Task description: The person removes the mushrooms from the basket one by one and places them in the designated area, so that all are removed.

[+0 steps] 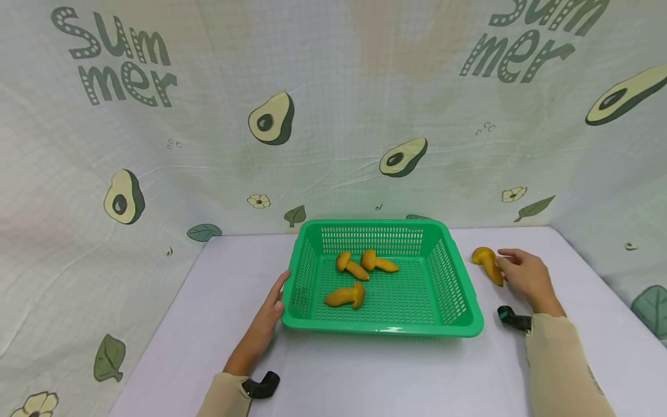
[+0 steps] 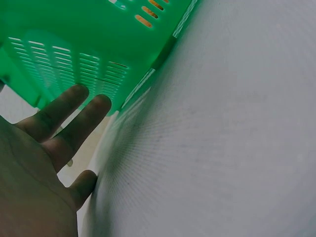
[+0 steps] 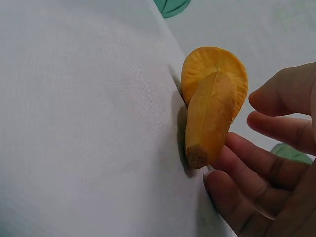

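White cloth covers the table (image 1: pixel 365 376); an avocado-print backdrop hangs behind and to both sides.

Right hand (image 1: pixel 526 275): fingers loosely extended, grasping nothing. The right wrist view shows the fingertips (image 3: pixel 242 153) at the stem of the loose mushroom (image 1: pixel 488 263), touching or a hair off; contact cannot be settled. No finger wraps round it.

Left hand (image 1: pixel 266 318): flat and relaxed, fingers straight, laid against the near-left corner of the green basket (image 1: pixel 464 284). The left wrist view shows the fingers (image 2: pixel 74 118) along the perforated wall.

Key relation: the loose mushroom lies on the cloth just right of the basket's right wall, directly ahead of and slightly left of the right hand. Its long axis runs cap-far, stem-near, stem end pointing toward the right fingers. The right hand is much the nearer; the left is across the basket.

Inside the basket: three more mushrooms (image 1: pixel 351 269), lying on their sides, left of centre.
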Demonstrator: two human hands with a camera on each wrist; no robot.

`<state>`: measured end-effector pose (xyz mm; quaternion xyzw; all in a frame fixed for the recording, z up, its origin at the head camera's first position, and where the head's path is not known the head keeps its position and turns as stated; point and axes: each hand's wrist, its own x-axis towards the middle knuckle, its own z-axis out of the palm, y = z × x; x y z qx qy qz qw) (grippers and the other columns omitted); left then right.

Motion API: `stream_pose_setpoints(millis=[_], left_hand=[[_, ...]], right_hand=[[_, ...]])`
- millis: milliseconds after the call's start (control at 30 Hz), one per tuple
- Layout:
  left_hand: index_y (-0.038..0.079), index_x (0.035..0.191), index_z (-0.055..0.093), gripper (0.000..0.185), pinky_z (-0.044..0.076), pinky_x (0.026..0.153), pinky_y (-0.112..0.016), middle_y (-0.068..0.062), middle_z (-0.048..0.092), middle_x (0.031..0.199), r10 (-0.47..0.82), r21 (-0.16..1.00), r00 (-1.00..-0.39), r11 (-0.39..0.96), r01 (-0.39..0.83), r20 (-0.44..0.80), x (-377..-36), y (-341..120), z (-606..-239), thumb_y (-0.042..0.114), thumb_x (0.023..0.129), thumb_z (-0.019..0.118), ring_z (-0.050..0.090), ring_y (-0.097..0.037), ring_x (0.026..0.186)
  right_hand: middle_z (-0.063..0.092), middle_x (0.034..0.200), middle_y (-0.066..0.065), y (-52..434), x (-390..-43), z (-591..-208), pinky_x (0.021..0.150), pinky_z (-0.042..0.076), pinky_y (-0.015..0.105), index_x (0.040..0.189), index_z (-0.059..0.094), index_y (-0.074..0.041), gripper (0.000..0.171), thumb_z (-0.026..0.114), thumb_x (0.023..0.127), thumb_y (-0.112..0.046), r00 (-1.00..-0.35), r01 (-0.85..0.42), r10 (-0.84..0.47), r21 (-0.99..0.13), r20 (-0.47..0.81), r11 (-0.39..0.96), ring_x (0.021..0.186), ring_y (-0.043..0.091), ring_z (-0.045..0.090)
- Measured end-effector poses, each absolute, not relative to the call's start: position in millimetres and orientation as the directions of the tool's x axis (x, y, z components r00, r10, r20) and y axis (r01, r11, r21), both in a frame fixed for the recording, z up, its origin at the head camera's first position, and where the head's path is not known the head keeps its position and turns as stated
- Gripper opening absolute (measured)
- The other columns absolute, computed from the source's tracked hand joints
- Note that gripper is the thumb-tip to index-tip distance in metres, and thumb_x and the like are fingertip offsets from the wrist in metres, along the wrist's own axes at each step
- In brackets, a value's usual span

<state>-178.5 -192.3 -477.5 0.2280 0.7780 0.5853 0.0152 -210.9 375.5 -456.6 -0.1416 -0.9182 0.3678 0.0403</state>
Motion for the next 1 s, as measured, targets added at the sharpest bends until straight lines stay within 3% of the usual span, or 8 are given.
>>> stream_pose_setpoints(millis=[300, 700, 1000], left_hand=[[0.028, 0.162, 0.014, 0.058, 0.018, 0.106, -0.075, -0.012, 0.017, 0.165, 0.373, 0.914, -0.893, 0.211, 0.346, 0.252, -178.0, -193.0, -479.3, 0.046, 0.109, 0.029, 0.033, -0.045, 0.141], [0.029, 0.162, 0.014, 0.057, 0.018, 0.107, -0.074, -0.011, 0.017, 0.165, 0.378, 0.914, -0.89, 0.205, 0.349, 0.255, -178.2, -193.5, -481.1, 0.041, 0.109, 0.03, 0.034, -0.042, 0.14], [0.028, 0.163, 0.012, 0.057, 0.016, 0.107, -0.074, -0.013, 0.017, 0.165, 0.384, 0.911, -0.888, 0.215, 0.353, 0.253, -178.7, -193.2, -479.7, 0.039, 0.109, 0.029, 0.032, -0.043, 0.141]], right_hand=[[0.058, 0.124, 0.031, 378.7, -207.3, -454.9, 0.067, 0.047, 0.029, 0.142, 0.046, 0.009, 0.057, 0.045, 0.106, -0.035, -0.955, 0.221, 0.296, -0.677, -0.004, 0.702, 0.09, 0.033, 0.061], [0.058, 0.124, 0.031, 374.9, -203.2, -440.7, 0.079, 0.05, 0.046, 0.143, 0.046, 0.007, 0.058, 0.044, 0.106, -0.037, -0.947, 0.198, 0.318, -0.702, 0.042, 0.684, 0.101, 0.04, 0.056], [0.059, 0.125, 0.031, 367.9, -203.5, -430.8, 0.084, 0.052, 0.056, 0.144, 0.046, 0.005, 0.059, 0.045, 0.106, -0.04, -0.954, 0.18, 0.297, -0.703, 0.047, 0.688, 0.101, 0.041, 0.06]])
